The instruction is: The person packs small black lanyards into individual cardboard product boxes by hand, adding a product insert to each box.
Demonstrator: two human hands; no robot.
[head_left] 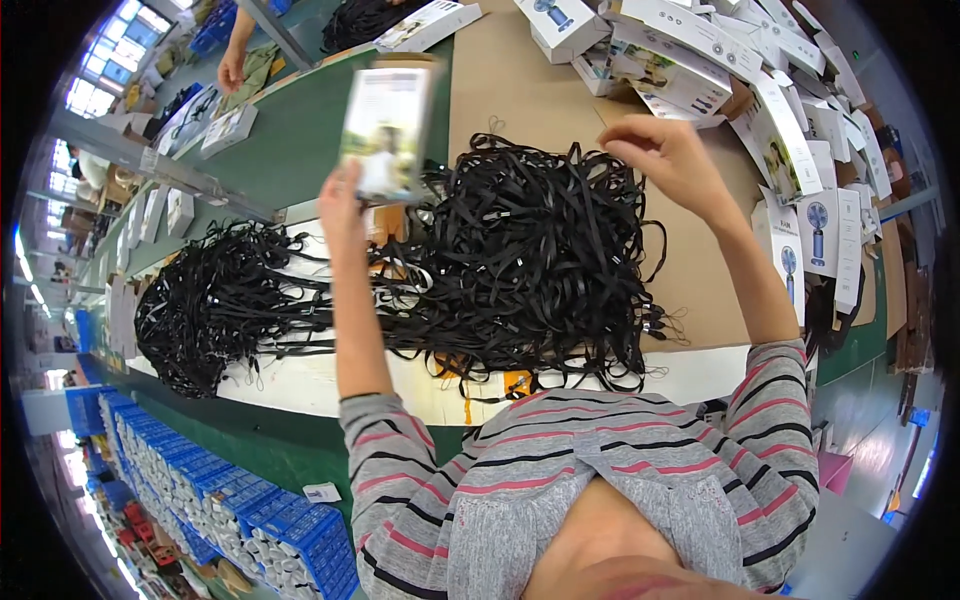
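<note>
My left hand (342, 205) grips a small white carton (388, 130) by its lower left edge and holds it up above the table. The carton carries a printed picture and is slightly smeared by motion. My right hand (672, 165) hovers over brown cardboard at the right, its fingers loosely bent and apart from the thumb, with nothing seen in them. Between and below my hands lies a big tangled heap of black lanyards (545, 250) with thin cord loops. Its straps run left into a second bunch of black lanyards (205, 305).
White cartons (680, 65) printed with small blue fans pile up at the far right. Blue crates (290, 530) full of white items line the lower left. A metal post (165, 165) stands left. Another person's hand (231, 70) is at the far left of the green table (300, 120).
</note>
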